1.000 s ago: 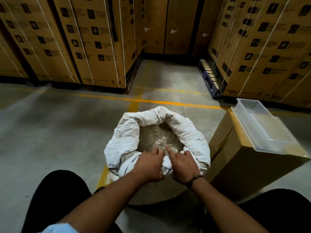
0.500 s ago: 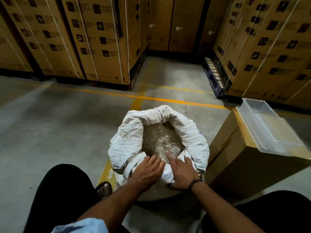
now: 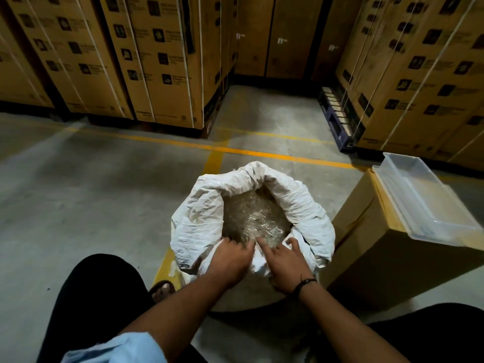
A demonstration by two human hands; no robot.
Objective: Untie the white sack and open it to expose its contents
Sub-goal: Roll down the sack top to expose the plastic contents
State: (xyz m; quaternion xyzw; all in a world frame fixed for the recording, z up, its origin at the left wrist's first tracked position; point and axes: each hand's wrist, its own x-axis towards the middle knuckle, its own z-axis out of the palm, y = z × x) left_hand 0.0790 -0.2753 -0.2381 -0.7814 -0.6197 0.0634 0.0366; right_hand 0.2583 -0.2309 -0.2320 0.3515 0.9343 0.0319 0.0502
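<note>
Moved: the left hand (image 3: 230,260) and right hand (image 3: 282,263) have slid further over the near rim of the white sack (image 3: 199,221), and the right fingers have spread.
Sack: it stands on the floor, near and in the middle, with its mouth open and rolled down.
Inside: shiny clear plastic (image 3: 256,218) shows.
Left hand: it lies on the near rim, fingers bent over; I cannot tell if it grips.
Right hand: wide open, one finger pointing in, holding nothing.
Do it well: I think both hands should push the rim down evenly and gently, so the sack does not tip.
Right side: a brown box (image 3: 379,258) with a clear tray (image 3: 419,200) on top, just beside the sack.
Hard to see: what lies under the plastic; any tie string; the sack's bottom behind the arms.
</note>
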